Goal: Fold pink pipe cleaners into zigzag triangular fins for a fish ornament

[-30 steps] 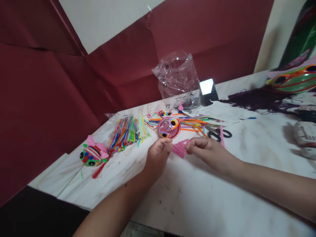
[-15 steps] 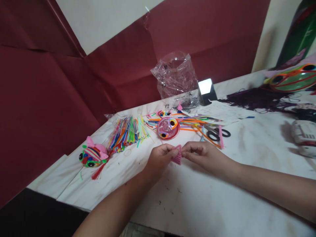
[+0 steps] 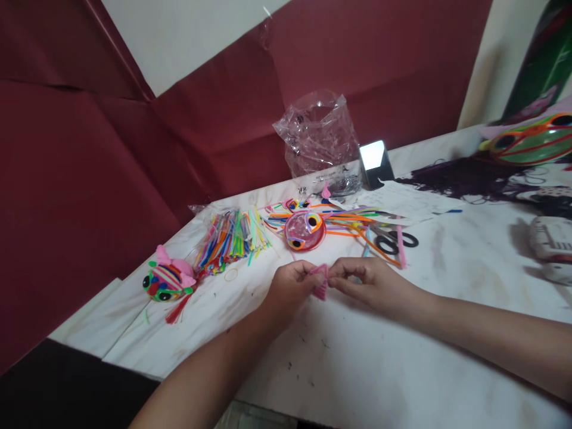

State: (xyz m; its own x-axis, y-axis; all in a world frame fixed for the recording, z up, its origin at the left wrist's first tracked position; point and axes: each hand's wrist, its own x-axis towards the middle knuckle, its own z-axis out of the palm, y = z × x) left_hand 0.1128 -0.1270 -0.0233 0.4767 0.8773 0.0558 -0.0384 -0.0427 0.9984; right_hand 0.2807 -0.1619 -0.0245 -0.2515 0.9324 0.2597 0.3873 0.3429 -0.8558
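Observation:
My left hand (image 3: 290, 287) and my right hand (image 3: 364, 279) meet over the white table (image 3: 357, 357), each pinching one side of a small pink fringed piece (image 3: 320, 282) held between them. The fingers of both hands are closed on it. Just beyond the hands lies a pink half-ball with stuck-on eyes (image 3: 304, 230).
A bundle of coloured strips (image 3: 230, 238) and a finished striped ball creature (image 3: 167, 280) lie to the left. Loose strips (image 3: 353, 220), black scissors (image 3: 395, 242), a clear plastic bag (image 3: 319, 140), a small mirror (image 3: 374, 162) and a green ball creature (image 3: 531, 143) sit further back. Dark red cloth covers the wall.
The hands have drawn closer together. The pink piece, spread wide a second ago, is now folded narrow between the fingertips.

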